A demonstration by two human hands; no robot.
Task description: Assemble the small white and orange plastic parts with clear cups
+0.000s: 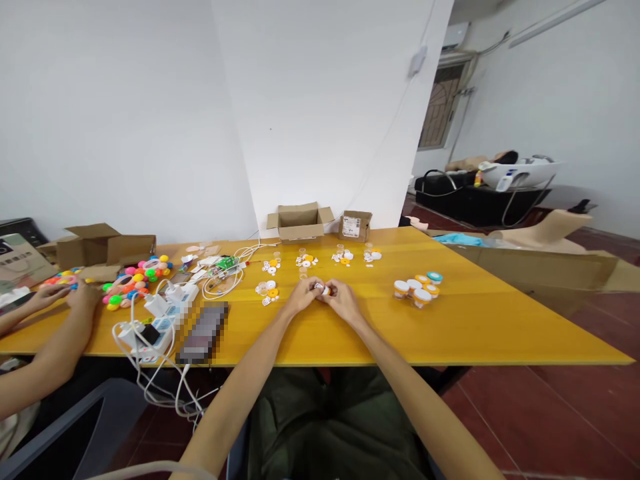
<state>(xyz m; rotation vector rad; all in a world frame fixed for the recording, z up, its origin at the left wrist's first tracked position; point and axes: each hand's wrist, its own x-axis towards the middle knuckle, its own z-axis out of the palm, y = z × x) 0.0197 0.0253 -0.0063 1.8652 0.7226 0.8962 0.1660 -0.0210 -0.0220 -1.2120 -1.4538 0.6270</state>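
Observation:
My left hand (303,297) and my right hand (343,300) meet over the middle of the yellow table (475,320). Both are closed together on a small white and orange part (324,289), pinched between the fingertips. Just left of my hands lies a little heap of white and orange pieces (267,293). To the right stands a cluster of small capped round pots (417,288). Further back, several small groups of the same pieces (306,260) lie in a row.
Another person's hands (65,297) work at the far left among bright plastic balls (135,283). A power strip with chargers and white cables (160,320), a phone (203,333) and cardboard boxes (300,223) sit on the table.

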